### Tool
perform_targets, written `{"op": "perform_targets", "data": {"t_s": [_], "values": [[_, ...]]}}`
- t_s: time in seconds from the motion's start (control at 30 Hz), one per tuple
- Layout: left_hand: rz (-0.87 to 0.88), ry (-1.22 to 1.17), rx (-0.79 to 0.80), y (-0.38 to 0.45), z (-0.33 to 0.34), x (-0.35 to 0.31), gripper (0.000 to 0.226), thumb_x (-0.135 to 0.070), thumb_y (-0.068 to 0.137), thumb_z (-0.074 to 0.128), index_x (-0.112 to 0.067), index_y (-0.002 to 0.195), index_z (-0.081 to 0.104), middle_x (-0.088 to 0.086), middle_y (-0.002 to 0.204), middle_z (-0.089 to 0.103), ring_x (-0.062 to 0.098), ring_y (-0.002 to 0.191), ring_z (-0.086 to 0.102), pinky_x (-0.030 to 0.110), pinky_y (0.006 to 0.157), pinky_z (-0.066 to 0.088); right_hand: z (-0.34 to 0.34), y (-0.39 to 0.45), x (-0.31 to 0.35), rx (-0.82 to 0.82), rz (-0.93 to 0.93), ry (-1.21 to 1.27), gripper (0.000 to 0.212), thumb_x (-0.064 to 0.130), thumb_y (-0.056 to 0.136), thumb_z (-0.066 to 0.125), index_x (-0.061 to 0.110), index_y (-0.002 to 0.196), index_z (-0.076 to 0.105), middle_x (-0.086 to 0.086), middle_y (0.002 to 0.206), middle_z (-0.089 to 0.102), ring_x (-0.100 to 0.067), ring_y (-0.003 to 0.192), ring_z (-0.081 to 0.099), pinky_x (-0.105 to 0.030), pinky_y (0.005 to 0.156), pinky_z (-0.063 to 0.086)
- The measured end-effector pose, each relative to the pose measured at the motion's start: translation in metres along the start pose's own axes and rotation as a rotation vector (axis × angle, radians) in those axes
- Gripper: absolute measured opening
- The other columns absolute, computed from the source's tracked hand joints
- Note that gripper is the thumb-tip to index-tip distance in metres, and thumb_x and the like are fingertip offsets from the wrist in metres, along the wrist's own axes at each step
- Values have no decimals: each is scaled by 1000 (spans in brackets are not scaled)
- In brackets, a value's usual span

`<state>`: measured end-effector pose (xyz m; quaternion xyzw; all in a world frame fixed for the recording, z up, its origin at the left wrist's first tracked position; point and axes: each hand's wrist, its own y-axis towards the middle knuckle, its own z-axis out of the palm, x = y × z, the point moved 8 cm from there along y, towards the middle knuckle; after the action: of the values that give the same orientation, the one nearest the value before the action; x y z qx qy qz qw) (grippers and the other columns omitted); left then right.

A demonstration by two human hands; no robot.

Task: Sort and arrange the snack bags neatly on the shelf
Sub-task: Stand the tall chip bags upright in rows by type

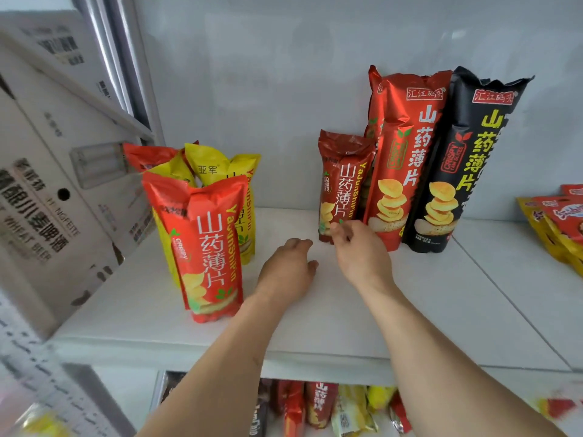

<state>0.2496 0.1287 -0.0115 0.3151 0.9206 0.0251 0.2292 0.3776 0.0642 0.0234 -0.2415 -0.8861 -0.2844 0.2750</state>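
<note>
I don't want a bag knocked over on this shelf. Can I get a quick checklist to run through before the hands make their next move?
1. Small dark red bag upright beside the tall red bag: ok.
2. Right hand at that small bag's base; actual grip: cannot tell, the fingertips are blurred.
3. Left hand free, holding nothing, over the shelf: ok.
4. Tall black bag standing straight at the back wall: ok.
5. Left cluster tidy: not ok; the front red bag leans, and the yellow bags crowd unevenly behind it.
6. Bare shelf space between the two groups for moving bags: ok.
</note>
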Motion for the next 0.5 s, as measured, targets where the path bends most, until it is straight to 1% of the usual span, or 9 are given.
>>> {"op": "perform_targets", "data": {"t_s": [0.07, 0.13, 0.27, 0.33, 0.4, 0.5], "values": [[60, 101, -39, -18, -6, -7, 46, -30, 104, 45, -18, 148, 41, 4, 151, 42, 26, 132, 47, 35, 98, 47, -5, -12, 8, 12, -79, -64, 36, 44, 101, 44, 16, 114, 64, -5, 114, 66, -26, 103, 62, -36, 79, 51], [107, 167, -100, -37, -13, -12, 42, -28, 104, 44, -16, 144, 45, 4, 144, 48, 26, 127, 50, 36, 93, 48, -10, -23, 13, 21, -163, -127, 33, 41, 101, 46, 18, 116, 65, -4, 115, 67, -25, 103, 63, -37, 79, 53], [164, 256, -156, -72, -20, -19, 36, -27, 104, 44, -15, 137, 50, 4, 136, 54, 26, 122, 52, 37, 86, 48, -20, -42, 22, 10, -279, -276, 30, 37, 100, 48, 19, 117, 66, -3, 114, 68, -23, 99, 64, -32, 70, 51], [162, 259, -188, -87, -24, -17, 34, -26, 103, 45, -15, 134, 54, 4, 133, 56, 26, 120, 54, 38, 83, 49, -23, -50, 27, 24, -297, -283, 31, 37, 101, 48, 18, 117, 66, -3, 114, 67, -22, 98, 63, -30, 67, 48], [164, 231, -237, -99, -29, -14, 31, -24, 101, 50, -13, 128, 59, 5, 127, 60, 27, 115, 58, 40, 77, 52, -23, -55, 32, 46, -300, -262, 34, 37, 101, 47, 17, 122, 65, -3, 119, 66, -23, 102, 63, -31, 72, 49], [162, 218, -306, -120, -41, -11, 24, -20, 94, 62, -10, 115, 68, 7, 113, 68, 31, 99, 66, 40, 65, 55, -22, -65, 43, 86, -320, -219, 36, 38, 102, 45, 17, 126, 62, -3, 126, 65, -24, 109, 62, -34, 81, 51]]}}
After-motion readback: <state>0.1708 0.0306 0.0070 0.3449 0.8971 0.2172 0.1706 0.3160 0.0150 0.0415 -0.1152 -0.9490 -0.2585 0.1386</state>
